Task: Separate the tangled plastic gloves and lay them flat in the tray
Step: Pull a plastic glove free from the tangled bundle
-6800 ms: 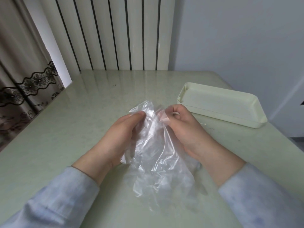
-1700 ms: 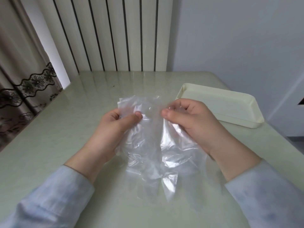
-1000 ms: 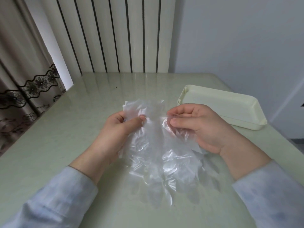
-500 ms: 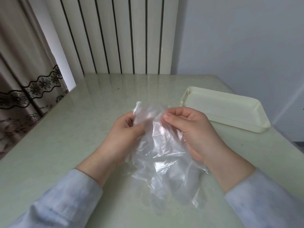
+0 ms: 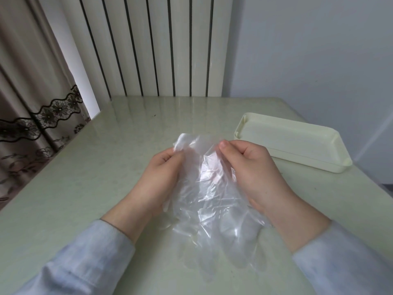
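The left hand [image 5: 163, 175] and right hand [image 5: 251, 167] each pinch the top edge of the clear plastic gloves [image 5: 208, 199], bunched together above the surface [image 5: 85, 188]; the tray [image 5: 319, 165] at two o'clock holds nothing, so separating and laying flat remain

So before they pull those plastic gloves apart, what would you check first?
1. Left hand pinches the top edge of the gloves: ok.
2. Right hand pinches the same edge: ok.
3. Gloves separated: not ok, one crumpled bunch.
4. How many gloves are tangled: cannot tell.
5. Tray open side up, right of the hands: ok.
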Tool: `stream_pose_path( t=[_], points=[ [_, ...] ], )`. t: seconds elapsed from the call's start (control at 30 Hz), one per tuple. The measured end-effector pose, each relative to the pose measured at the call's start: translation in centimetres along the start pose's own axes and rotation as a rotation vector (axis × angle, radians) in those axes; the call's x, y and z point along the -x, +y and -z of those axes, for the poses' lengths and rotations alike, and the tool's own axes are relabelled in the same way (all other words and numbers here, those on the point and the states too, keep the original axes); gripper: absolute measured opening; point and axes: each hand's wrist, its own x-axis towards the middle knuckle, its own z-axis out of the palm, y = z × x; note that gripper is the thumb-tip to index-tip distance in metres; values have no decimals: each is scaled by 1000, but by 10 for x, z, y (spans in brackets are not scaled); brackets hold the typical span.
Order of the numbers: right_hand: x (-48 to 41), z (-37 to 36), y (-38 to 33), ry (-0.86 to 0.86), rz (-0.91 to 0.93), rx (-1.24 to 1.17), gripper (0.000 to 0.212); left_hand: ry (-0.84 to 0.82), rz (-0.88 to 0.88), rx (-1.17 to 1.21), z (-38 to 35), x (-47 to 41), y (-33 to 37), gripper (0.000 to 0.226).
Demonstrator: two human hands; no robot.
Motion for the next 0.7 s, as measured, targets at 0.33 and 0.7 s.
stream_pose_path(
  t=[0.33,0.7],
  points=[
    [-1,0,-4,110,-65,-85,20,-143,-10,-3,-2,6,6,43],
    [0,-1,-3,113,-17,-1,19,-7,-86,-53,1,-4,-7,38]
  ],
)
